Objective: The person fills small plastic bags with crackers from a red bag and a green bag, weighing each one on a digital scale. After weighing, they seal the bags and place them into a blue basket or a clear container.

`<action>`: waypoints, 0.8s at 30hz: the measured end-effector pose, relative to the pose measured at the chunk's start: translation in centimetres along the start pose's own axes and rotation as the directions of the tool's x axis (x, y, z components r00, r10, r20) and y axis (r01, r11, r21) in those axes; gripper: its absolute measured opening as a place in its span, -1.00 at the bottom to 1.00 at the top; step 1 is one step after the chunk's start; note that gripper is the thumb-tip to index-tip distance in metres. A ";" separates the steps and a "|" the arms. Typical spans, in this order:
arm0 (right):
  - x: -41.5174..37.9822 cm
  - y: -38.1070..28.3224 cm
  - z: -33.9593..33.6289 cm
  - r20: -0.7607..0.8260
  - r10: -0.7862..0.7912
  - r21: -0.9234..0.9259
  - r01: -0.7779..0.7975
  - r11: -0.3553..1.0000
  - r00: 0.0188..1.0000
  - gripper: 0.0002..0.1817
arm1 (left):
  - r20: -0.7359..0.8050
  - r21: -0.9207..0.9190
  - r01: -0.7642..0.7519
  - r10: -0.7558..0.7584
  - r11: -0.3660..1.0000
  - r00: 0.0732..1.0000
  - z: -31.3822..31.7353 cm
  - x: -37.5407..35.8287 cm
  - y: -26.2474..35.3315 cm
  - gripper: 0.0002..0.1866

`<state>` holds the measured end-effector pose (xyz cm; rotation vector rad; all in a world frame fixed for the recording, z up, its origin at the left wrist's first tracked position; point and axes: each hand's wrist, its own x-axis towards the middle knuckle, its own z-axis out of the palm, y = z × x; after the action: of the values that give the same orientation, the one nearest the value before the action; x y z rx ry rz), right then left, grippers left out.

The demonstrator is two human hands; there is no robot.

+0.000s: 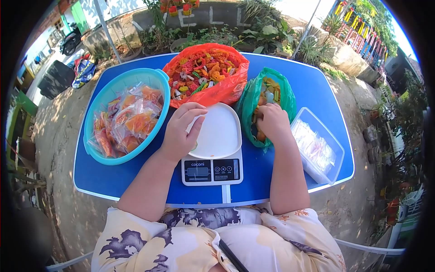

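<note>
A white kitchen scale (212, 172) with a white tray (215, 131) on top stands in front of me. My left hand (181, 131) is over the tray's left edge, thumb and fingers apart, with nothing seen between them. Just right of the scale is a green plastic bag (248, 104) of small yellow and brown snack pieces (270, 90). My right hand (274, 121) reaches into its opening, fingers curled down and closed; what they pinch is hidden. Behind the tray, a red plastic bag (233, 88) holds many colourful snack pieces (204, 70).
At the left, a light-blue basin (165, 81) holds several clear packets (131, 118) of orange snacks. A clear plastic box (333, 174) with flat clear bags (312, 143) sits at the right. Everything stands on a blue table (308, 86). Plants (267, 34) grow beyond it.
</note>
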<state>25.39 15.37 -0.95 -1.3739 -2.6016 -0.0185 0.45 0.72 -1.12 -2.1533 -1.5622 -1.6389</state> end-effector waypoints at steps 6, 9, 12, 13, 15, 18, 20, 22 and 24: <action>-0.7 -0.6 -0.5 0.105 0.011 -0.108 0.000 0.994 0.994 -0.74 | -0.002 0.007 -0.011 0.011 1.000 1.000 0.0 0.0 0.0 -0.83; -0.5 -0.7 -0.1 0.064 0.020 -0.119 -0.012 0.993 0.998 -0.78 | 0.001 0.009 -0.003 0.003 1.000 1.000 0.0 0.0 0.0 -0.83; -0.1 -0.5 0.3 0.017 0.010 -0.125 -0.007 0.992 1.000 -0.81 | 0.009 0.003 0.002 -0.002 1.000 1.000 0.1 -0.1 0.0 -0.83; 0.0 -0.5 0.3 0.002 0.004 -0.126 -0.003 0.992 1.000 -0.81 | 0.011 0.001 0.002 -0.002 1.000 1.000 0.1 -0.1 0.0 -0.83; 0.0 -0.6 0.1 -0.076 0.023 -0.094 -0.030 0.995 0.997 -0.83 | 0.009 0.011 -0.004 0.004 1.000 1.000 0.1 -0.1 0.0 -0.82; 0.0 -1.0 -0.5 -0.191 0.043 0.015 -0.041 0.999 0.981 -0.85 | 0.016 0.009 0.010 -0.010 1.000 1.000 0.1 -0.1 -0.1 -0.80; 0.0 -1.3 -0.9 -0.228 0.070 0.100 -0.048 0.994 0.971 -0.87 | 0.022 0.004 0.021 -0.021 1.000 1.000 0.2 -0.3 -0.2 -0.80; 0.1 -1.4 -1.3 -0.231 0.109 0.175 -0.069 0.982 0.967 -0.87 | 0.024 -0.002 0.021 -0.021 1.000 0.999 0.2 -0.2 -0.2 -0.80; 0.2 -0.8 -0.9 -0.221 0.128 0.275 -0.064 0.959 0.967 -0.85 | 0.028 0.001 0.019 -0.019 1.000 0.999 0.2 -0.2 -0.3 -0.80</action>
<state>24.81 15.00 0.04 -1.3117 -2.2437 0.1659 0.40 0.85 -1.58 -2.1775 -1.5957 -1.6206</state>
